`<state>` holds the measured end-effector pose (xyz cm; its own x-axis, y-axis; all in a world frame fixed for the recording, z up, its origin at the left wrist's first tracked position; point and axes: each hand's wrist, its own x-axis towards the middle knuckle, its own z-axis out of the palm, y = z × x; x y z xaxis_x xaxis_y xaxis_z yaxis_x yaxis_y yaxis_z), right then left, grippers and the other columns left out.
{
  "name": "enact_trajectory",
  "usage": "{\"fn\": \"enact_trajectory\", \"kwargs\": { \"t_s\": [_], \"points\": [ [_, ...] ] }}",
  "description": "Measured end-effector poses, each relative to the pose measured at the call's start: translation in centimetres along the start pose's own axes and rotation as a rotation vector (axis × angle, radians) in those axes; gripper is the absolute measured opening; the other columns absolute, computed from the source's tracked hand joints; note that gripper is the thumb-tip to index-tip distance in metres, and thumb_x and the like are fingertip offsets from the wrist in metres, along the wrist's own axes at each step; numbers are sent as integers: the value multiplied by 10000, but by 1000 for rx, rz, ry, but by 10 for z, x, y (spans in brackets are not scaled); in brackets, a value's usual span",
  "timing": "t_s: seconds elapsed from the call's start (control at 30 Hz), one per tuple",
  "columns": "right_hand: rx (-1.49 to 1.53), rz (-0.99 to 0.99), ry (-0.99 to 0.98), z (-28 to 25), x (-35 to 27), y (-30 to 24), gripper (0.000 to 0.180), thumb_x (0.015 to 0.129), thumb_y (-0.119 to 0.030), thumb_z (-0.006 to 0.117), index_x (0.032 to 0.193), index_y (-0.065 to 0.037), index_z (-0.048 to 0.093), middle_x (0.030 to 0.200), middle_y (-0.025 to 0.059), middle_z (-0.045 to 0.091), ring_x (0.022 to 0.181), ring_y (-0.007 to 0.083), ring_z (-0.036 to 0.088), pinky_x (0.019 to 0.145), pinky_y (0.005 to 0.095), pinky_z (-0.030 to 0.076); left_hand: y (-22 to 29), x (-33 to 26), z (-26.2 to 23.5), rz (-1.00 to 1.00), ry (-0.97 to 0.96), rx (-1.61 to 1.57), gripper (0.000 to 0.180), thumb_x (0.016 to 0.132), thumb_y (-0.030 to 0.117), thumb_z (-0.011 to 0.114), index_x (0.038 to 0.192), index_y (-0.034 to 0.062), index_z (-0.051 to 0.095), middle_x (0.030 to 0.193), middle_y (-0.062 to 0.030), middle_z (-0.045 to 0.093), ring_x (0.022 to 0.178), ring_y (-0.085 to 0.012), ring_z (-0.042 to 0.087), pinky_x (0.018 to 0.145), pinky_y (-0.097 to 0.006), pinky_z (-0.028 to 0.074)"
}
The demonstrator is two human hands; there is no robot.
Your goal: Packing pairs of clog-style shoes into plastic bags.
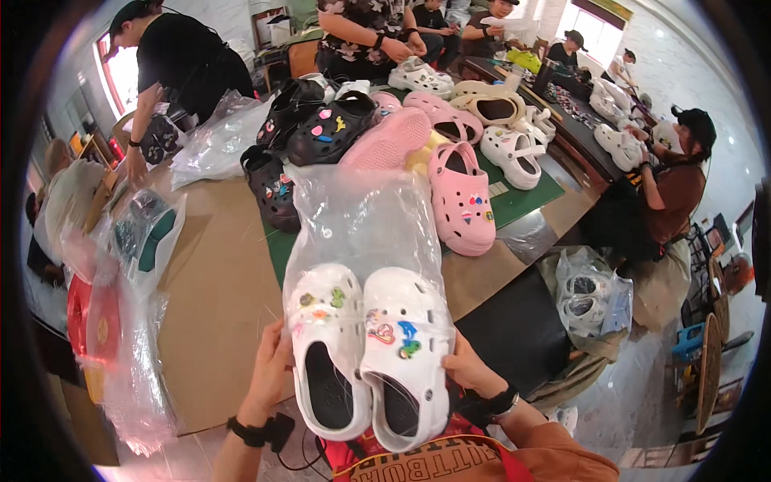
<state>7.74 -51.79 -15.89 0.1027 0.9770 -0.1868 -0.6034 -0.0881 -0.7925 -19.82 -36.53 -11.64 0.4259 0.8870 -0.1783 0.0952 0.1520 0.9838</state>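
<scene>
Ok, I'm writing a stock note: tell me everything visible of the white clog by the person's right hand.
The white, smooth, foam-looking clog has a rounded, perforated toe with blue, green and reddish charms, and a dark insole. Its toe points forward, its opening facing the camera. The bare right hand holds its right side; its left side meets a matching white clog. A thin, clear plastic bag seems to cover its toe.

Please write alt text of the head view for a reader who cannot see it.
A person's left hand and right hand hold white clogs with colourful charms, toes inside a clear plastic bag. Beyond, pink clogs and black clogs are heaped on a green surface, with other people around.
</scene>
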Motion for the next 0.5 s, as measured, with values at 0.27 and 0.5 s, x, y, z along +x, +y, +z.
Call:
{"fn": "enact_trajectory", "kwargs": {
  "t_s": [0.27,0.5],
  "points": [
    [-50,65,22,-9,-9,17,643,798,-209,603,1313,-36,260,1219,64,433,1114,149,425,962,287,320,-64,-41,6,89,277,121,245,891,101,426,1090,-22,498,961,-118,596,849,-152,551,741,-277,447],
    [-238,-41,88,-24,-10,31,287,877,-120,471,1146,-22,469,991,-12,517,887,55,440,750,211,374,-37,-33,9,136,230,433,281,876,103,432,1140,19,478,880,-178,611,761,-237,609,693,-334,469]
  ]
}}
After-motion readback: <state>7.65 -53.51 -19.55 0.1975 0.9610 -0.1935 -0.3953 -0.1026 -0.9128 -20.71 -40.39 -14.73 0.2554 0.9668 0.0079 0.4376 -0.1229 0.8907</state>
